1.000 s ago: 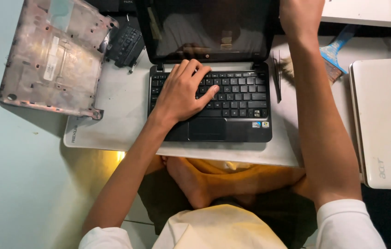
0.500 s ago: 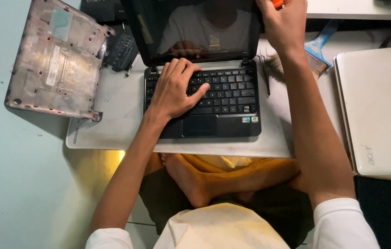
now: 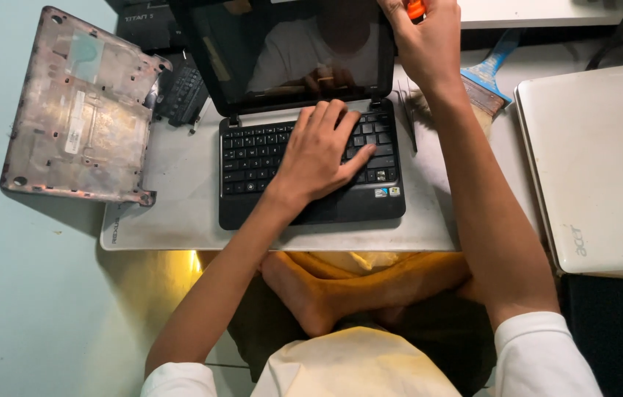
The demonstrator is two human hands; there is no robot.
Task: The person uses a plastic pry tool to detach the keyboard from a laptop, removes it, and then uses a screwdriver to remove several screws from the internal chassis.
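Observation:
A small black laptop (image 3: 253, 198) stands open on a grey board (image 3: 172, 220), its dark screen (image 3: 282, 51) tilted up. My left hand (image 3: 319, 154) lies flat on the keyboard, fingers spread over the right-hand keys. My right hand (image 3: 422, 44) is raised at the screen's upper right corner, closed around an orange-handled tool (image 3: 416, 9) whose tip is hidden.
A worn laptop bottom cover (image 3: 76, 110) lies upside down at the left. A closed white laptop (image 3: 598, 162) sits at the right. A blue-handled brush (image 3: 488, 73) lies behind my right forearm. A loose black keyboard part (image 3: 179, 92) rests beside the screen. My crossed legs are below the board.
The view has shifted, so the laptop sits lower in frame. My right hand stays at the screen's top right corner and the orange tool is now in view. My left hand remains on the keyboard.

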